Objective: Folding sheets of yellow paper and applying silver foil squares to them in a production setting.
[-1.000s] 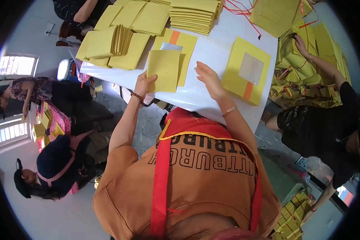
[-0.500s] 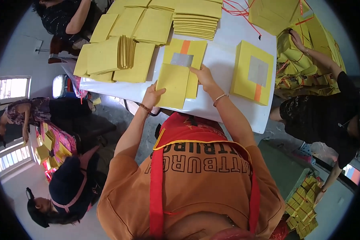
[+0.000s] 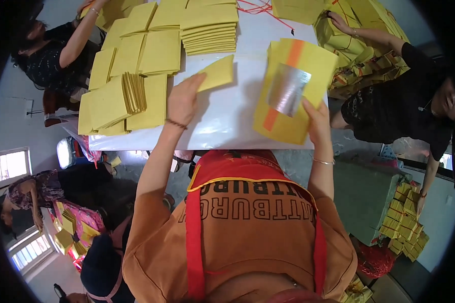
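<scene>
Head view: we locate the yellow panel [image 3: 280,129] over the right part of the white table [image 3: 212,134]. A silver patch [image 3: 289,91] covers its middle, and an orange strip [image 3: 270,120] runs lengthwise above and below the patch. The panel bows slightly; we cannot tell whether it touches what lies beneath it.

Our right hand [image 3: 317,121] grips the panel at its near right side, thumb on the upper face, fingers partly hidden. Our left hand [image 3: 184,98] is closed on a yellow sheet [image 3: 220,73] over the middle of the table, pinching its left end under the thumb. The sheet is tilted and stands apart from the panel.

On the table's left part, we note rows of flat yellow pieces [image 3: 159,53]; a bundle of folded pieces [image 3: 106,103], its folds spread at one end, lies on them toward the table's near left corner. A neat yellow stack [image 3: 209,40] occupies the far middle of the table, with red cords [image 3: 258,7] to its right.

Beyond the table's right edge, we observe a yellow heap [image 3: 371,53] and a co-worker in black, one hand [image 3: 340,23] at the heap. Our red apron [image 3: 237,169] adjoins the table's near edge. Right of the apron, below table level, stands a green surface [image 3: 361,197].
</scene>
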The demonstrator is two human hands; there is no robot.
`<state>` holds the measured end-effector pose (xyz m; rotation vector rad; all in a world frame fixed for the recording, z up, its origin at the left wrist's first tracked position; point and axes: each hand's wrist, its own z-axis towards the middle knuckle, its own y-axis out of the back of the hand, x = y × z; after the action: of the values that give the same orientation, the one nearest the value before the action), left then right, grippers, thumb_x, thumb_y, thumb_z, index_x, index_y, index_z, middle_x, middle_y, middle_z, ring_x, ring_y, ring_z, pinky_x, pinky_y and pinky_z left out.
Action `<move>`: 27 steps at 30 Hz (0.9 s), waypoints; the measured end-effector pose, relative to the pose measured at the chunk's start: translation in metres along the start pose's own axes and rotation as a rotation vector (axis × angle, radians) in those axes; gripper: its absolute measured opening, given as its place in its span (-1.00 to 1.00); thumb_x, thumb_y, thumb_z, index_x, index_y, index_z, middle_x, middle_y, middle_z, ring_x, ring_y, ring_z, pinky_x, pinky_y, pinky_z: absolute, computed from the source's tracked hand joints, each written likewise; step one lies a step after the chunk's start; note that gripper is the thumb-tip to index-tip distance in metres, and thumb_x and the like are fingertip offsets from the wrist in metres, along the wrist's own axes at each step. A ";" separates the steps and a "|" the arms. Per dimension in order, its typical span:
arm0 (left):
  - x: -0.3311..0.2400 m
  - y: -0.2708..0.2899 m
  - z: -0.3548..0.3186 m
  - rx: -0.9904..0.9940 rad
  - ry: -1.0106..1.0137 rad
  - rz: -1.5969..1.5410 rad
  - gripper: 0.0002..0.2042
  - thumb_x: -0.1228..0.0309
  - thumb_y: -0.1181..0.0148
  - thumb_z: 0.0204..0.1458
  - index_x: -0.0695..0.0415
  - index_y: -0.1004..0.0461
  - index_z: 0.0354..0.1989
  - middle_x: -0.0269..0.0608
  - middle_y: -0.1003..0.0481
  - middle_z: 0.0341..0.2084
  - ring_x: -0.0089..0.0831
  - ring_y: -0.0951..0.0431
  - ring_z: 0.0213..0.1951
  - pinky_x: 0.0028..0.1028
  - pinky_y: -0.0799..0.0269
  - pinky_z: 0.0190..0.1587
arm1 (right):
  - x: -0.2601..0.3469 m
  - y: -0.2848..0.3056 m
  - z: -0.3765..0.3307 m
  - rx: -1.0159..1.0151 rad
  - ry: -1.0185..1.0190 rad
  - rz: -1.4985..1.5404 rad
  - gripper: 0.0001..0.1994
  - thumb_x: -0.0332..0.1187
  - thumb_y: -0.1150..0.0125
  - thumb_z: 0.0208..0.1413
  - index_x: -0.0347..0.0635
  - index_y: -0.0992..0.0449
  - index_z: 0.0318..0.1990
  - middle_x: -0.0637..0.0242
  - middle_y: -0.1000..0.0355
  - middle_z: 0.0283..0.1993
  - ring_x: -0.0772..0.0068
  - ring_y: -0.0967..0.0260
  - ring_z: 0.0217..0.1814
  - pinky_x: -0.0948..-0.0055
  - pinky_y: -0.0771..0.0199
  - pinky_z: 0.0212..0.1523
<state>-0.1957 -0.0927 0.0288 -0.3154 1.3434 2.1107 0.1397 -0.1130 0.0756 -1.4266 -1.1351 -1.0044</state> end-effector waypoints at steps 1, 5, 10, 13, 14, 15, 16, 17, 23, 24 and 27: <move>0.004 -0.017 0.008 0.005 -0.151 0.141 -0.56 0.56 -0.04 -0.15 -0.03 -0.37 -0.01 -0.16 -0.44 -0.21 -0.21 -0.44 -0.14 -0.29 -0.32 -0.15 | 0.002 0.012 -0.003 -0.052 0.022 0.075 -0.67 -0.44 -0.05 0.09 -0.29 -0.28 0.03 0.30 -0.36 -0.06 0.48 -0.33 -0.06 0.53 -0.33 -0.07; 0.031 -0.066 0.003 0.249 -0.248 0.419 -0.52 0.51 -0.13 -0.19 -0.06 -0.34 0.02 -0.19 -0.38 -0.06 -0.26 -0.35 0.00 -0.26 -0.24 -0.03 | 0.014 0.049 -0.021 -0.097 0.032 0.201 -0.65 -0.46 -0.04 0.10 -0.31 -0.25 0.05 0.28 -0.33 0.00 0.48 -0.29 -0.01 0.47 -0.29 0.01; 0.051 -0.074 0.007 0.194 -0.189 0.426 -0.55 0.49 -0.14 -0.18 -0.10 -0.36 -0.02 -0.22 -0.37 -0.07 -0.25 -0.32 0.01 -0.26 -0.23 -0.04 | 0.016 0.092 -0.031 -0.115 0.074 0.370 -0.66 -0.50 0.03 0.12 -0.30 -0.22 0.07 0.26 -0.31 0.02 0.42 -0.29 0.02 0.45 -0.29 0.03; 0.058 -0.074 0.010 0.282 -0.183 0.454 -0.57 0.38 -0.12 -0.09 -0.10 -0.32 0.03 -0.20 -0.32 -0.01 -0.23 -0.26 0.06 -0.23 -0.17 0.01 | 0.021 0.108 -0.026 -0.102 0.094 0.380 -0.66 -0.50 0.05 0.13 -0.30 -0.21 0.08 0.25 -0.31 0.02 0.41 -0.30 0.02 0.44 -0.29 0.04; 0.059 -0.074 0.010 0.282 -0.175 0.456 -0.57 0.38 -0.12 -0.09 -0.10 -0.32 0.03 -0.20 -0.32 -0.01 -0.23 -0.26 0.06 -0.23 -0.17 0.01 | 0.022 0.114 -0.023 -0.081 0.092 0.394 -0.66 -0.49 0.05 0.13 -0.29 -0.20 0.08 0.24 -0.31 0.03 0.41 -0.29 0.03 0.43 -0.30 0.04; 0.059 -0.073 0.009 0.301 -0.168 0.443 -0.58 0.29 -0.07 -0.04 -0.10 -0.29 0.07 -0.19 -0.28 0.02 -0.22 -0.21 0.09 -0.22 -0.12 0.05 | 0.024 0.118 -0.019 -0.075 0.087 0.392 -0.66 -0.49 0.05 0.13 -0.29 -0.20 0.08 0.24 -0.31 0.03 0.41 -0.29 0.03 0.43 -0.30 0.04; 0.058 -0.073 0.008 0.321 -0.161 0.429 -0.58 0.20 -0.02 0.01 -0.10 -0.26 0.10 -0.17 -0.24 0.06 -0.21 -0.16 0.12 -0.20 -0.07 0.09 | 0.026 0.120 -0.015 -0.083 0.081 0.390 -0.66 -0.49 0.05 0.13 -0.29 -0.20 0.08 0.24 -0.30 0.03 0.41 -0.29 0.03 0.42 -0.30 0.05; 0.058 -0.074 0.006 0.319 -0.154 0.430 -0.58 0.20 -0.02 0.01 -0.10 -0.26 0.10 -0.17 -0.24 0.06 -0.21 -0.16 0.12 -0.20 -0.07 0.09 | 0.028 0.122 -0.011 -0.090 0.075 0.388 -0.65 -0.49 0.05 0.13 -0.29 -0.20 0.08 0.23 -0.30 0.03 0.40 -0.29 0.04 0.42 -0.30 0.05; 0.064 -0.075 0.012 0.406 -0.127 0.427 -0.54 0.08 0.08 0.06 -0.08 -0.20 0.15 -0.12 -0.15 0.13 -0.18 -0.07 0.18 -0.17 0.06 0.16 | 0.026 0.133 0.012 -0.059 0.040 0.422 -0.65 -0.48 0.05 0.13 -0.30 -0.18 0.09 0.23 -0.29 0.04 0.40 -0.28 0.06 0.41 -0.30 0.07; 0.063 -0.077 0.014 0.406 -0.124 0.424 -0.54 0.09 0.08 0.06 -0.08 -0.20 0.15 -0.12 -0.16 0.12 -0.18 -0.07 0.18 -0.17 0.05 0.15 | 0.028 0.135 0.014 -0.065 0.040 0.420 -0.65 -0.48 0.05 0.13 -0.30 -0.18 0.09 0.23 -0.29 0.04 0.40 -0.28 0.06 0.41 -0.30 0.07; 0.063 -0.079 0.013 0.386 -0.146 0.443 -0.54 0.09 0.06 0.05 -0.06 -0.21 0.14 -0.13 -0.17 0.11 -0.18 -0.07 0.17 -0.17 0.03 0.15 | 0.032 0.136 0.013 -0.072 0.035 0.403 -0.63 -0.48 0.05 0.13 -0.30 -0.17 0.10 0.22 -0.29 0.04 0.39 -0.27 0.07 0.40 -0.28 0.07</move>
<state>-0.1957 -0.0347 -0.0552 0.3174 1.8116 2.0942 0.2795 -0.1022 0.0771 -1.6084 -0.7492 -0.7844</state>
